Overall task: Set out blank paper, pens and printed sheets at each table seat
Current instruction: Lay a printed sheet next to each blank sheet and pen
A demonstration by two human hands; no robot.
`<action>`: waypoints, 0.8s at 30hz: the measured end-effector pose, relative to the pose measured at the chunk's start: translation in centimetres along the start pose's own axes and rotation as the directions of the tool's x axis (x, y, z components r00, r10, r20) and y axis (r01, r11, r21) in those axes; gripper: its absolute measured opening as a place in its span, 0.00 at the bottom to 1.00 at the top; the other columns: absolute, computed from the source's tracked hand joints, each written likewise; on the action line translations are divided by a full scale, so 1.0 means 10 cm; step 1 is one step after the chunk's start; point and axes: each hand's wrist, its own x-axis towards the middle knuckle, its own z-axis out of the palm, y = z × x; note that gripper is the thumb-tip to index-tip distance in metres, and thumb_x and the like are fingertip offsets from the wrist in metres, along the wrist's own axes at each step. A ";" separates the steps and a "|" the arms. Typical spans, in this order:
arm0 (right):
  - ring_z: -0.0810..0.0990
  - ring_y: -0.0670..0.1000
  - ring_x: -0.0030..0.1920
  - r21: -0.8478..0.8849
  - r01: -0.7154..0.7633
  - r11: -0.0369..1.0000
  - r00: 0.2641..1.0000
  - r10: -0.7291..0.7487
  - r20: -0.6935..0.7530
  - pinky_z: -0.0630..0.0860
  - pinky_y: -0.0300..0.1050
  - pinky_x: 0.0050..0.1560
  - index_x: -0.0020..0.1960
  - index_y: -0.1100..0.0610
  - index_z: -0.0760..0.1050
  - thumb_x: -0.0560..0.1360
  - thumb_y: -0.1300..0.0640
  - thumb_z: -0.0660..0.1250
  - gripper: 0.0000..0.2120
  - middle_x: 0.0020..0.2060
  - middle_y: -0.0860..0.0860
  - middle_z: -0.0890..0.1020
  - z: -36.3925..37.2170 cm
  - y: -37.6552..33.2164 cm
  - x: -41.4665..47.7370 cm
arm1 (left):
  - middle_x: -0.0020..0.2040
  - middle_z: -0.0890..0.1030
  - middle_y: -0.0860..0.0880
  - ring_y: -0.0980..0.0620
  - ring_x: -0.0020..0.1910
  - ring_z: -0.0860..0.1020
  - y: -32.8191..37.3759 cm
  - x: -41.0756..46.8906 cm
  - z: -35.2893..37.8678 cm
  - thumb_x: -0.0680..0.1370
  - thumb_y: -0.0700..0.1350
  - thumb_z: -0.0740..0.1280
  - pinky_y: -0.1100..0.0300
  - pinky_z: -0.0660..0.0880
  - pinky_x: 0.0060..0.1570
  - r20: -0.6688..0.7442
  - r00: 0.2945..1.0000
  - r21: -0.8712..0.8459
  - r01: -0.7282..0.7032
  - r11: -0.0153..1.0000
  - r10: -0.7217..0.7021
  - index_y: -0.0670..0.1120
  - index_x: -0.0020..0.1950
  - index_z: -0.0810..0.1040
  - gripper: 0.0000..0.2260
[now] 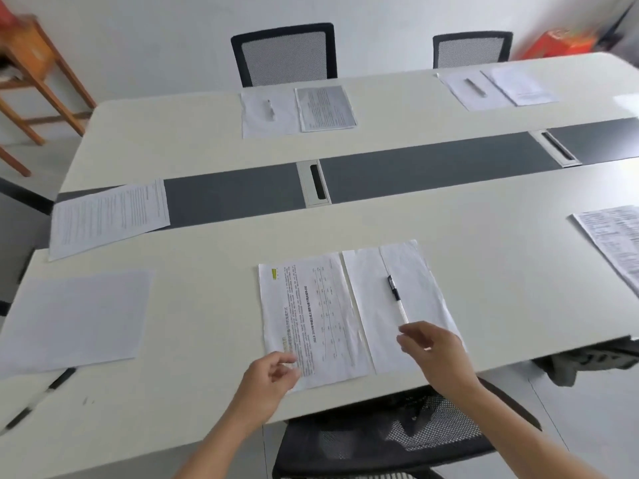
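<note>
The pen (397, 299) lies on the blank paper (423, 281) on the counter (518, 271), long axis running away from the person. Its near end is just beyond the loosely spread, empty fingers of the right hand (436, 350), the nearer one. The left hand (269, 378) curls loosely over the near corner of the printed sheet (311, 312); whether it pinches cannot be told.

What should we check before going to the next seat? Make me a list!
1. Printed sheet lies flat at this seat: ok.
2. Blank paper lies beside it: ok.
3. Pen lies on the blank paper: ok.
4. Right hand is empty: ok.
5. Left hand is clear of the sheet's corner: cannot tell.
6. Left pen lies on left paper: not ok, it lies off it, near the table edge.
</note>
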 end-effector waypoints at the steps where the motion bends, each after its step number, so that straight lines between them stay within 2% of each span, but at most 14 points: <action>1: 0.83 0.41 0.45 0.055 -0.007 0.998 1.000 0.007 -0.001 0.79 0.39 0.50 0.50 0.47 0.81 0.75 0.53 0.71 0.05 0.39 0.43 0.85 -0.01 -0.04 -0.13 | 0.41 0.84 0.47 0.52 0.43 0.83 0.03 -0.10 -0.06 0.76 0.44 0.70 0.55 0.78 0.51 0.019 1.000 -0.060 -0.003 0.998 0.004 0.50 0.54 0.80 0.07; 5: 0.85 0.42 0.43 0.181 -0.009 0.983 0.999 0.003 0.032 0.80 0.43 0.49 0.49 0.47 0.81 0.74 0.56 0.72 0.05 0.40 0.40 0.86 -0.02 -0.18 -0.60 | 0.42 0.86 0.46 0.50 0.42 0.84 0.05 -0.58 -0.20 0.70 0.49 0.70 0.61 0.77 0.43 -0.020 1.000 -0.212 -0.014 0.977 0.010 0.49 0.52 0.80 0.12; 9: 0.86 0.45 0.42 0.246 0.015 0.969 0.993 -0.042 0.108 0.80 0.45 0.48 0.49 0.50 0.82 0.74 0.58 0.72 0.05 0.40 0.44 0.87 0.04 -0.33 -0.95 | 0.40 0.86 0.45 0.52 0.38 0.84 -0.11 -1.07 -0.26 0.75 0.42 0.70 0.62 0.77 0.39 -0.144 0.990 -0.325 -0.035 0.945 -0.012 0.44 0.51 0.81 0.06; 13: 0.86 0.46 0.43 0.250 0.051 0.967 0.960 -0.117 0.255 0.79 0.43 0.46 0.49 0.52 0.82 0.74 0.59 0.72 0.05 0.39 0.48 0.87 0.20 -0.47 -1.18 | 0.41 0.86 0.45 0.50 0.40 0.85 -0.35 -1.68 -0.24 0.67 0.49 0.68 0.59 0.78 0.41 -0.232 0.970 -0.406 -0.036 0.913 -0.065 0.44 0.52 0.80 0.16; 17: 0.85 0.46 0.42 0.196 0.064 0.978 0.887 -0.146 0.438 0.77 0.38 0.43 0.49 0.50 0.82 0.74 0.57 0.72 0.04 0.39 0.46 0.87 0.57 -0.63 -1.36 | 0.41 0.86 0.45 0.50 0.39 0.84 -0.79 -2.30 -0.22 0.60 0.55 0.71 0.58 0.78 0.41 -0.336 0.922 -0.493 0.000 0.870 -0.191 0.45 0.51 0.81 0.23; 22: 0.85 0.49 0.43 0.203 0.162 0.966 0.795 -0.250 0.553 0.79 0.44 0.46 0.48 0.50 0.83 0.74 0.59 0.72 0.05 0.41 0.47 0.87 1.08 -0.94 -1.79 | 0.41 0.85 0.41 0.51 0.38 0.83 -1.24 -3.03 -0.36 0.67 0.46 0.70 0.62 0.77 0.38 -0.425 0.854 -0.573 0.003 0.819 -0.301 0.43 0.51 0.81 0.14; 24: 0.85 0.49 0.41 0.196 0.196 0.961 0.750 -0.276 0.601 0.79 0.44 0.46 0.48 0.51 0.83 0.73 0.60 0.73 0.06 0.40 0.49 0.87 1.29 -1.08 -1.97 | 0.41 0.85 0.40 0.49 0.39 0.83 -1.43 -3.26 -0.48 0.70 0.44 0.71 0.63 0.78 0.37 -0.471 0.816 -0.597 -0.016 0.802 -0.335 0.43 0.50 0.81 0.11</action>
